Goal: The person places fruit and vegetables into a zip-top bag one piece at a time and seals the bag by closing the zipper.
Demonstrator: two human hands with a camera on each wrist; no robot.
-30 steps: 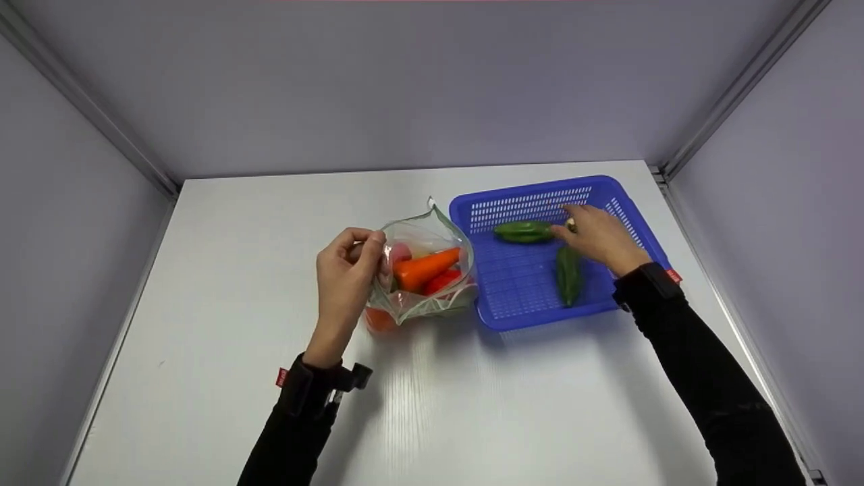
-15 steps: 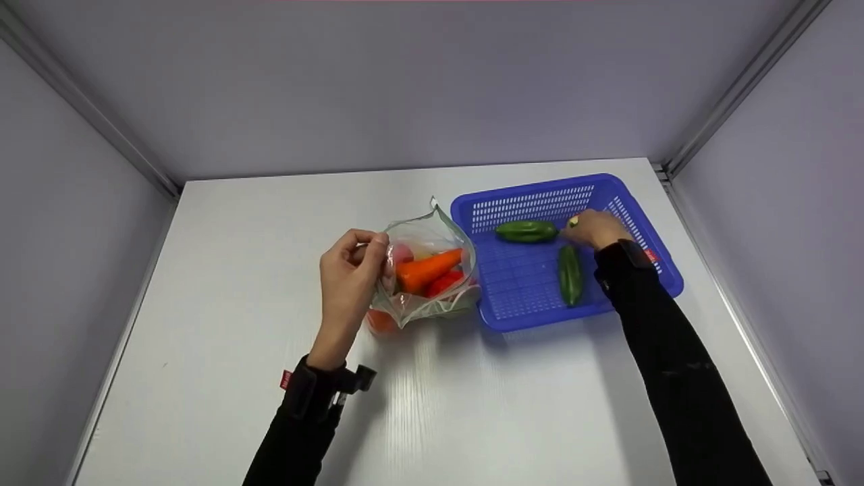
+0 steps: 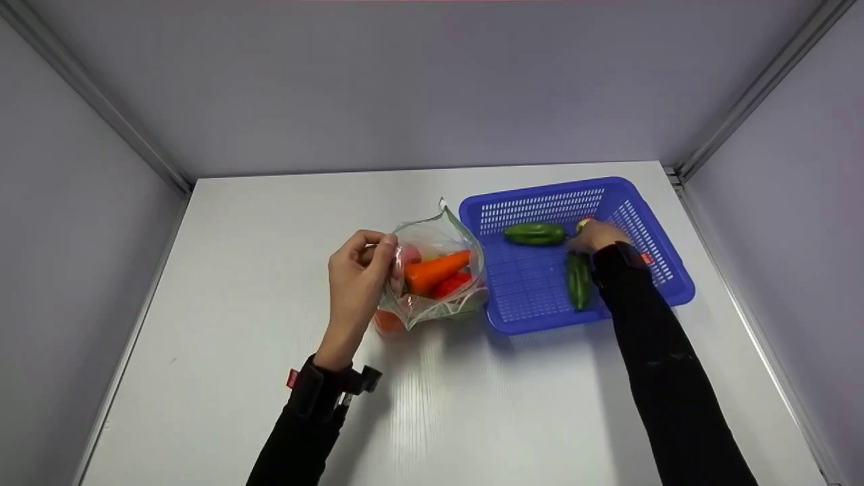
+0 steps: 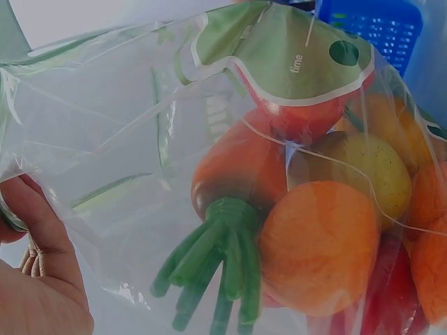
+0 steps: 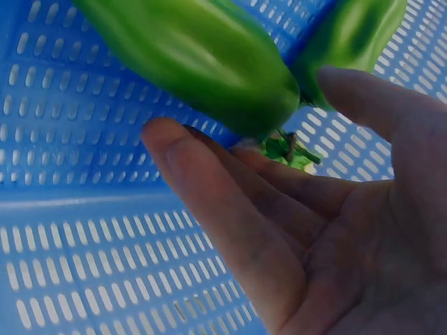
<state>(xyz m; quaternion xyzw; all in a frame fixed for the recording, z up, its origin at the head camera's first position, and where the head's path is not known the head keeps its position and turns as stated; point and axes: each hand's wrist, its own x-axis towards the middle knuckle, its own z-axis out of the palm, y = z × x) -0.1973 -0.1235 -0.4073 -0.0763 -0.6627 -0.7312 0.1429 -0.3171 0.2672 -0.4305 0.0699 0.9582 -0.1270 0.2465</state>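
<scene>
My left hand [image 3: 358, 270] pinches the rim of a clear zip bag [image 3: 432, 307] between thumb and fingers, its mouth spread. Inside lie a carrot [image 3: 435, 272] with a green top, a red item [image 3: 451, 286], an orange fruit [image 4: 318, 248] and a yellowish round fruit [image 4: 370, 174]. My right hand [image 3: 597, 237] reaches into the blue basket [image 3: 533, 327], fingers extended and thumb apart. Close to it are two green peppers, one lying crosswise [image 3: 535, 234] and one lengthwise [image 3: 578, 282]. Beyond the fingers shows a small yellow-red item [image 3: 584, 223], mostly hidden.
The basket stands right of the bag on a white table [image 3: 270, 270], close beside it. Grey panels [image 3: 432, 88] enclose the table at the back and both sides.
My right hand has turned and sunk lower into the basket, toward the pepper ends. The left hand still holds the bag. The whole view has shifted slightly.
</scene>
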